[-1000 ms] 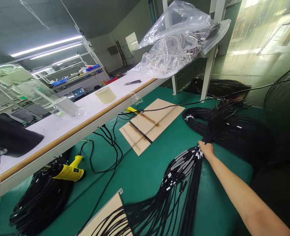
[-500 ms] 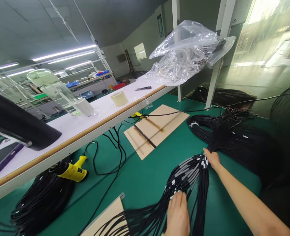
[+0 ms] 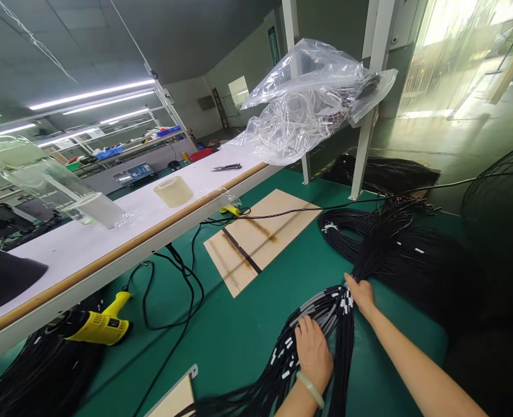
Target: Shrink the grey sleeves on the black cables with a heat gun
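A thick bundle of black cables [image 3: 277, 379] with white labels and grey sleeves lies across the green mat. My right hand [image 3: 360, 294] is closed round its gathered neck, beside a cluster of white tags. Lower down and to the left, my left hand [image 3: 314, 347], with a pale bangle at the wrist, is curled over the grey-sleeved stretch, fingers bent round some of the cables. Its palm side is hidden. Beyond my right hand the cables fan out into a coiled heap [image 3: 343, 240] with bare ends at the back.
A yellow heat gun [image 3: 104, 327] rests at the left by another cable coil. On the mat lies a scorched wooden board [image 3: 265, 231]. The white shelf [image 3: 143, 231] above carries a tape roll [image 3: 173, 191], snips [image 3: 227, 167] and a plastic bag [image 3: 299, 116]. A dark fan cage stands right.
My left hand has moved up along the bundle onto the grey-sleeved part, bringing its bangle into view. My right hand keeps its hold at the neck. The camera view has shifted slightly.
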Motion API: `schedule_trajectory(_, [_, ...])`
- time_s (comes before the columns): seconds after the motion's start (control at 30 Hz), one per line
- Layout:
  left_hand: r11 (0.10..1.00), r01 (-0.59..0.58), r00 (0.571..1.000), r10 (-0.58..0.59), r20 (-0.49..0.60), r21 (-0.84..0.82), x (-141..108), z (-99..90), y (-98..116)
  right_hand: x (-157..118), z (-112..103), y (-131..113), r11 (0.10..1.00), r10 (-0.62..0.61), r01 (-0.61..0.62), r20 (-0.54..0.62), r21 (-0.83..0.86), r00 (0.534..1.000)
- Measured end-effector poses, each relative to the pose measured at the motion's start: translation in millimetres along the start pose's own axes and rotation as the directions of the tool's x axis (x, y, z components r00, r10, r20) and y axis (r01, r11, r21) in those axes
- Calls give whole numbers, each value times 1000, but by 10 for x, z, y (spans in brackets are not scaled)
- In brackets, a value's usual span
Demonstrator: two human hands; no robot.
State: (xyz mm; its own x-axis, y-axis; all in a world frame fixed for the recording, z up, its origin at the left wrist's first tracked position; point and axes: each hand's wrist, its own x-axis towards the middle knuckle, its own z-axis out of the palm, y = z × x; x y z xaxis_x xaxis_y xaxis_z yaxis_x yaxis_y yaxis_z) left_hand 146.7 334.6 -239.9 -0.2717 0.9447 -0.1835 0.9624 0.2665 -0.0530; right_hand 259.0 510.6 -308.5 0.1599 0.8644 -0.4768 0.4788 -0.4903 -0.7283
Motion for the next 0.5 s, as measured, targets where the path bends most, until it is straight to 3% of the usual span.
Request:
schedule_trajectory(0.13, [999,8,1000,-9,23,33,16,34,35,-8,-1,-4,1000,-14,14,12,-7,1000])
schedule_trajectory(0.5, [965,170,952,-108,286,-200,142,-83,82,1,1,-26,999,7,-8,-14,-40,1000])
